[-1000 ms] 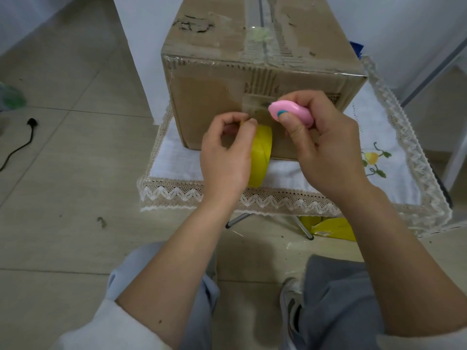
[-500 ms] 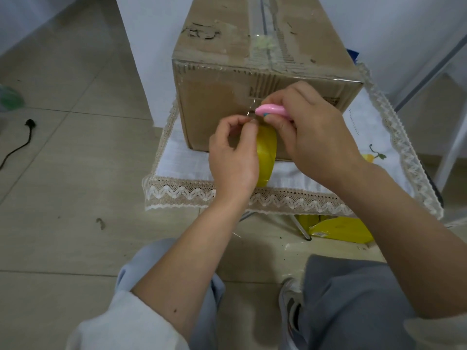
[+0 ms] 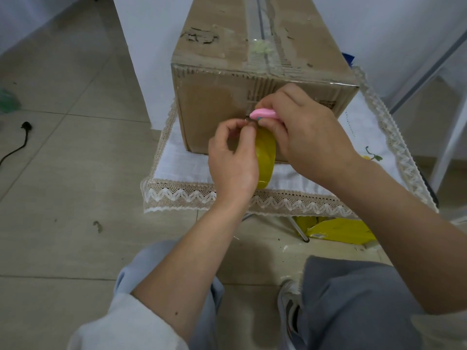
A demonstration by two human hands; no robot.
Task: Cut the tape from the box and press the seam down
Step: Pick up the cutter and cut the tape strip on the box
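Note:
A worn cardboard box stands on a small cloth-covered table, its top seam running away from me under clear tape. Against the box's near face my left hand holds a yellow tape roll and pinches the tape end near the box's front. My right hand grips a small pink cutter, its tip laid against the tape just above my left fingertips. The blade itself is too small to make out.
A white cloth with a lace edge covers the low table. A yellow package lies on the floor beneath it. A black cable trails across the tiles at the left. My knees are at the bottom.
The pink cutter has dropped from a raised, tilted hold to lie flat against the tape at the box's front. Both hands have stayed close together at the same spot.

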